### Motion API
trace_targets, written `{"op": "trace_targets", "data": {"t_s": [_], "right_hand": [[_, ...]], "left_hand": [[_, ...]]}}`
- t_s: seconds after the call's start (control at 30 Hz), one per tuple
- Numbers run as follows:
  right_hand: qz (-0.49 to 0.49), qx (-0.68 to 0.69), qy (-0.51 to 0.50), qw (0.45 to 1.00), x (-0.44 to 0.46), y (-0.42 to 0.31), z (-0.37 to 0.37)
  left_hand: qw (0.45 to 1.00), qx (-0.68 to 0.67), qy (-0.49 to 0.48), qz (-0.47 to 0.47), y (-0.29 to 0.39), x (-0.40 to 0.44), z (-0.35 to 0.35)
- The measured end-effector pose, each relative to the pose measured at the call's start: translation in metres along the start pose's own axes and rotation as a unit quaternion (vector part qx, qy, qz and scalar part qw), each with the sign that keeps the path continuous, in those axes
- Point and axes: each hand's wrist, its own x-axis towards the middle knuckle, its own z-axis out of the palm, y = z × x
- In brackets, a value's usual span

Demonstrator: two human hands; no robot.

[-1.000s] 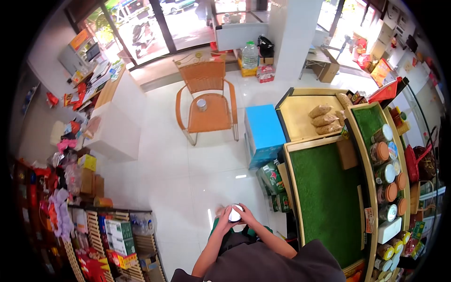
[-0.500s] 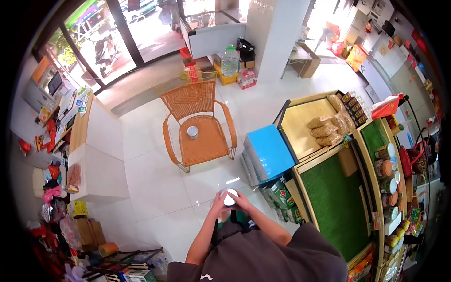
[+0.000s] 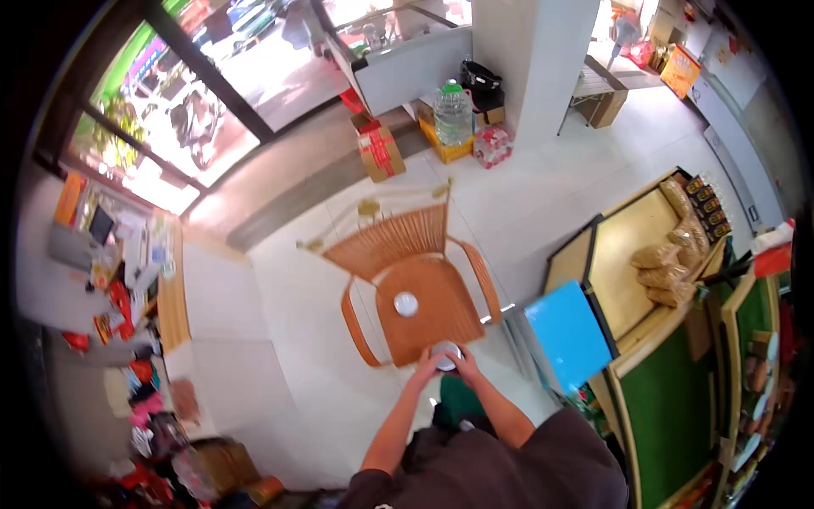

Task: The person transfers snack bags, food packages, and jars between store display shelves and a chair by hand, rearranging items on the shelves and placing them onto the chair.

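Container now nearer the chair

Sides of container partly hidden by left grip, right grip; jars blurred.

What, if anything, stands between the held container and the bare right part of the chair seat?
Nothing visible stands in the way. The held container shows at the front edge of the chair seat; the other container sits farther forward and left, outside that path.
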Motion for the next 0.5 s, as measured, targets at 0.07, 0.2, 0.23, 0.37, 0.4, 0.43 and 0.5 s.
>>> {"op": "trace_targets", "data": {"t_s": [0.07, 0.2, 0.23, 0.37, 0.4, 0.43, 0.5], "right_hand": [[-0.030, 0.047, -0.019, 0.998, 0.050, 0.001, 0.008], [-0.018, 0.104, 0.018, 0.994, 0.133, -0.022, 0.021], [-0.046, 0.065, -0.022, 0.997, 0.152, -0.024, 0.022], [-0.092, 0.039, -0.075, 0.992, 0.211, -0.036, 0.033], [-0.107, 0.026, -0.065, 0.992, 0.229, -0.035, 0.034], [-0.079, 0.023, -0.027, 0.996, 0.242, -0.036, 0.039], [-0.027, 0.076, -0.021, 0.997, 0.260, -0.048, 0.043]], "left_hand": [[0.999, -0.004, 0.007, -0.031, 0.033, 0.036, -0.009], [0.994, -0.062, -0.041, -0.075, 0.061, 0.112, -0.036], [0.998, 0.011, -0.054, 0.029, 0.046, 0.131, -0.052], [0.991, -0.012, 0.037, -0.125, 0.083, 0.134, -0.044], [0.990, 0.002, 0.037, -0.138, 0.087, 0.134, -0.044], [0.989, 0.001, 0.034, -0.146, 0.081, 0.136, -0.043], [0.979, -0.045, 0.051, -0.190, 0.073, 0.134, -0.058]]}}
